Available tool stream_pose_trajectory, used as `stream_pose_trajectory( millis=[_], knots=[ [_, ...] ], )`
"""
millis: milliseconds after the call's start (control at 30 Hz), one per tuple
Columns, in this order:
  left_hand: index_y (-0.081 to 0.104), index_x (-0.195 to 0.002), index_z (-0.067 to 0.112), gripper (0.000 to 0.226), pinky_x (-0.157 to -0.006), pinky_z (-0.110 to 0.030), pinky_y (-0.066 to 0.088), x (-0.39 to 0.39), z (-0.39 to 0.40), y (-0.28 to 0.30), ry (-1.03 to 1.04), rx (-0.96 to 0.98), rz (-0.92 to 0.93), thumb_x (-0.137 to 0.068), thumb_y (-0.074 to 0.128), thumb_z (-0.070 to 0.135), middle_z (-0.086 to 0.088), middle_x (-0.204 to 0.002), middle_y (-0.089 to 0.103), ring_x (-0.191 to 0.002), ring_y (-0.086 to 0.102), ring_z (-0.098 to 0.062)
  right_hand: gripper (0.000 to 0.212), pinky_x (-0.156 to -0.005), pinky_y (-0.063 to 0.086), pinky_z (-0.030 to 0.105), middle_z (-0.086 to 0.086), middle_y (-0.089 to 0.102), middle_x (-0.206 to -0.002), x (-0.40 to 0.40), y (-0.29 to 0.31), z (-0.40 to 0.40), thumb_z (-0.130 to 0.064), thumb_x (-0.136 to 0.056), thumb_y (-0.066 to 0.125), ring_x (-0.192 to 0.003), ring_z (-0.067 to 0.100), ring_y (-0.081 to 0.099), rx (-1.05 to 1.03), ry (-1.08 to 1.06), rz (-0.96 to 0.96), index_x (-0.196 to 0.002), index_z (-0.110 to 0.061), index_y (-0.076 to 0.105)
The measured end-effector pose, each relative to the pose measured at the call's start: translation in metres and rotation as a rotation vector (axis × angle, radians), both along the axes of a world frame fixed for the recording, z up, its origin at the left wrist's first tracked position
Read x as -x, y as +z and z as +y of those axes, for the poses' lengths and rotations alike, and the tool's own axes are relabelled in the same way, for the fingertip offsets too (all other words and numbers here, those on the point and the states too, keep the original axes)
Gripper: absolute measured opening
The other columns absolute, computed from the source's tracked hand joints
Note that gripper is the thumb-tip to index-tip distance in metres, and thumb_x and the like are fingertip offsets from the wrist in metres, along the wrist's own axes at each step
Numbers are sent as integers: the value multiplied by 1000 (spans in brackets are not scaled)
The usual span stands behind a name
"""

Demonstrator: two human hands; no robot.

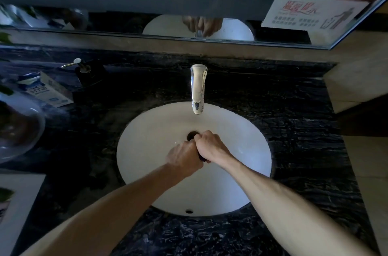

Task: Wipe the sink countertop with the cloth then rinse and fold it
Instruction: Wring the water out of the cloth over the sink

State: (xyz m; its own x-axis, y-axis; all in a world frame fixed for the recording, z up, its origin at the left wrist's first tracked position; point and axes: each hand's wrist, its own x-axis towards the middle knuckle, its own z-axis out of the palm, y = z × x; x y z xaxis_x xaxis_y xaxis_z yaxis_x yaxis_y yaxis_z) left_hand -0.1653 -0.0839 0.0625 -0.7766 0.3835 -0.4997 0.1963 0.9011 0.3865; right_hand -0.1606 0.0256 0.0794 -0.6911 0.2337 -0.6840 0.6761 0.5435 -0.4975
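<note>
Faucet (198, 90) overhangs the basin (147, 129); soap dispenser (83, 69) and carton (50, 92) perhaps crowd the left counter.

The person is showing two bare forearms, with no sleeves, watch or rings visible. The left hand (184, 158) and right hand (211, 146) are wearing no gloves.

A dark cloth (202, 158), bunched and mostly hidden, sits above the white sink (147, 129) in the black marble countertop (294, 129).
</note>
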Motion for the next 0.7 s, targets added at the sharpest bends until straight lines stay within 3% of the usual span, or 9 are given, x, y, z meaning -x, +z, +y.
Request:
stream_pose_trajectory(
  millis=[100,233,300,367,400,467,533,700],
  knots=[
    [57,-123,15,39,-76,-36,49,-4,2,-9,-77,46,55,-87,62,31,-10,-111,73,-101,69,-33,37,-88,57,45,16,65,-114,-2,-12,0,-38,-94,33,-99,38,66,-14,-50,-59,-105,-11,57],
    [57,-121,15,35,-75,-34,47,-8,4,-11,-118,55,138,-92,55,34,-8,-112,73,-102,69,-33,48,-96,55,50,16,64,-122,-3,-18,2,-39,-94,34,-107,39,64,-13,-111,-95,-122,-8,59],
    [54,-119,15,34,-73,-35,44,-6,7,-9,-80,64,139,-91,56,33,-8,-111,72,-101,69,-34,46,-85,59,46,15,65,-116,0,-19,4,-38,-95,34,-101,39,66,-17,-117,-66,-117,-8,60],
    [48,-124,17,43,-72,-36,46,-4,9,-3,-3,27,36,-86,62,28,-9,-111,70,-101,68,-36,38,-56,56,32,15,67,-106,0,-14,7,-36,-98,34,-84,35,67,68,-117,-31,-106,-12,63],
    [44,-126,18,49,-70,-35,48,-1,8,-1,67,-41,-48,-82,66,26,-9,-109,69,-98,67,-35,32,-46,49,26,14,66,-100,0,-11,9,-34,-99,35,-77,33,64,118,-118,-5,-97,-18,62],
    [40,-122,18,56,-62,-25,48,2,1,3,237,-249,-217,-79,75,22,-3,-101,64,-87,63,-24,23,-41,40,23,9,62,-94,-3,-6,15,-36,-100,41,-75,29,60,191,-107,70,-87,-26,58],
    [41,-120,15,60,-55,-13,45,2,-9,8,353,-419,-345,-77,82,21,4,-98,60,-84,61,-12,24,-46,42,26,7,62,-94,-9,-1,18,-42,-102,46,-78,25,60,277,-107,154,-99,-22,61],
    [59,-117,19,44,-89,-37,55,-11,-28,9,662,-834,-506,-80,80,34,-15,-115,70,-102,69,-26,36,-70,49,32,0,68,-92,-32,6,18,-48,-104,48,-79,17,63,519,-266,281,-114,-18,65]
  ],
)
